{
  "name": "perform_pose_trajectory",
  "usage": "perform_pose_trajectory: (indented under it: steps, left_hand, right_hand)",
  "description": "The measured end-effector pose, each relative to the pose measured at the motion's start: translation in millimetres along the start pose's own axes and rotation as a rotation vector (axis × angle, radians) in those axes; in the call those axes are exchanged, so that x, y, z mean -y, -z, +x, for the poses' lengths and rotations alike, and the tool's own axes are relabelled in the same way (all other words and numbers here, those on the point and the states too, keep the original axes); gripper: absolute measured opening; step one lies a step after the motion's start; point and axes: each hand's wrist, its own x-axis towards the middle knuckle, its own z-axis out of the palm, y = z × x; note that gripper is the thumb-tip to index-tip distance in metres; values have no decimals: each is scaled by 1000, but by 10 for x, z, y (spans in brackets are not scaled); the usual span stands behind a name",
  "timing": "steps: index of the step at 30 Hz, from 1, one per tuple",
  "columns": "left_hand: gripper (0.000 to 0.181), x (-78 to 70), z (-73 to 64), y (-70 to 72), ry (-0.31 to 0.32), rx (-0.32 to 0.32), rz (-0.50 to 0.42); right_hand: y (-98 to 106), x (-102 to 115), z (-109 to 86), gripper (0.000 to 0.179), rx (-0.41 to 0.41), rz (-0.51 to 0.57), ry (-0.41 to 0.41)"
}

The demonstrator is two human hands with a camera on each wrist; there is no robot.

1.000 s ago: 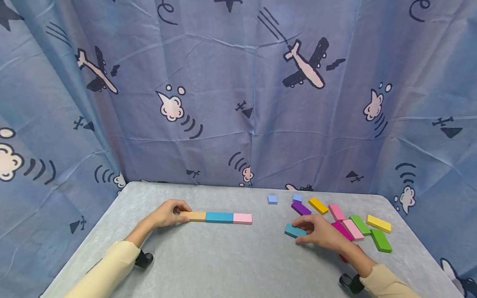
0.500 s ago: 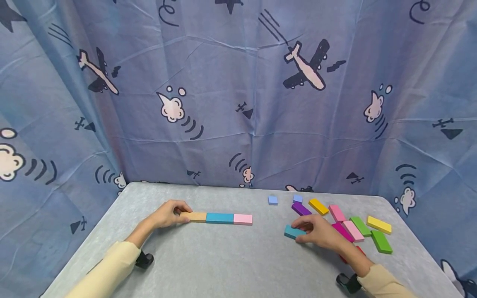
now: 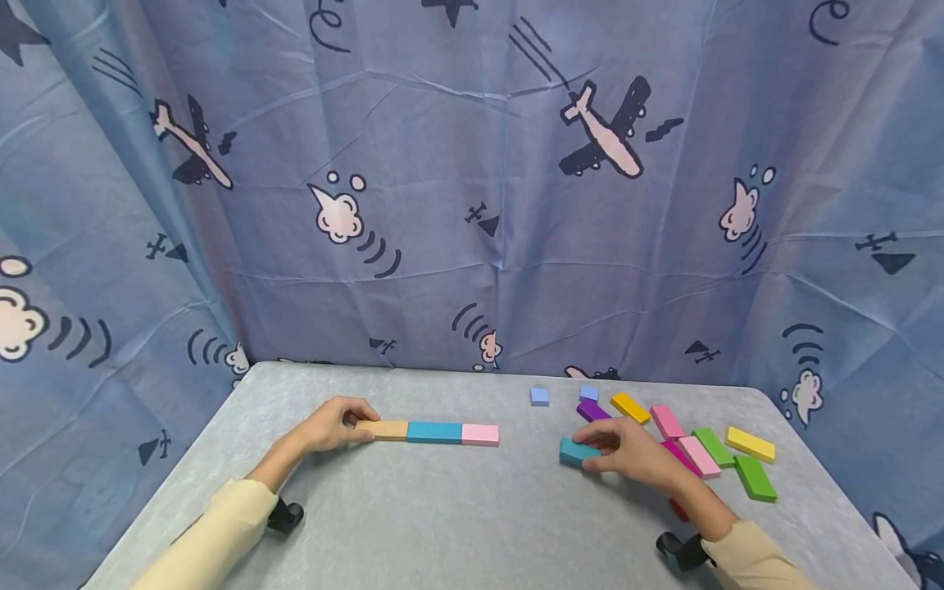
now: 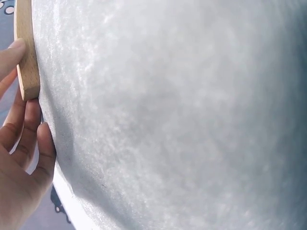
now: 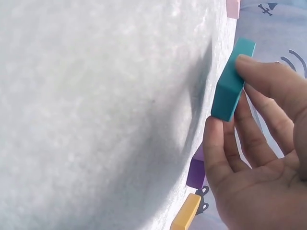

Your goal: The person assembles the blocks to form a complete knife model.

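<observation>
My left hand (image 3: 332, 424) pinches the left end of a natural-wood block (image 3: 392, 430), its thumb along the near side in the left wrist view. That block begins a straight row, with a blue block (image 3: 435, 433) in the middle and a light pink block (image 3: 481, 434) at the right end. To the right of the row, my right hand (image 3: 633, 452) holds a teal block (image 3: 575, 452) between thumb and fingers. In the right wrist view the teal block (image 5: 232, 81) is tilted, with the thumb on its side; a shadow lies on the table beside it.
Several loose blocks lie at the right: purple (image 3: 593, 409), orange-yellow (image 3: 630, 407), pink (image 3: 667, 421), green (image 3: 755, 478) and yellow (image 3: 750, 443) among them. Two small light blue blocks (image 3: 540, 397) sit near the back edge. A patterned curtain (image 3: 472, 205) hangs behind the grey table (image 3: 442, 524).
My right hand has shifted slightly left and upward with the teal block, which has turned a little. My left hand and the row have stayed in place.
</observation>
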Motion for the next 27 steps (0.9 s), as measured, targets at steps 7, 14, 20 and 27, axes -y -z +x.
perform_pose_trajectory:
  steps: [7, 14, 20, 27]
  left_hand:
    - [18, -6, -5, -5, 5, -9, 2]
    - [18, -12, -8, -1, 2, -6, -3]
    - [18, -11, -9, 0, 7, 0, -5]
    - [18, -1, -8, 5, -2, 1, -3]
  right_hand:
    - [9, 26, 17, 35, 5, 18, -10]
    - [-17, 11, 100, 33, -22, -29, 44]
    - [-72, 50, 191, 31, -29, -69, 64]
    - [-191, 86, 368, 30, 2, -84, 85]
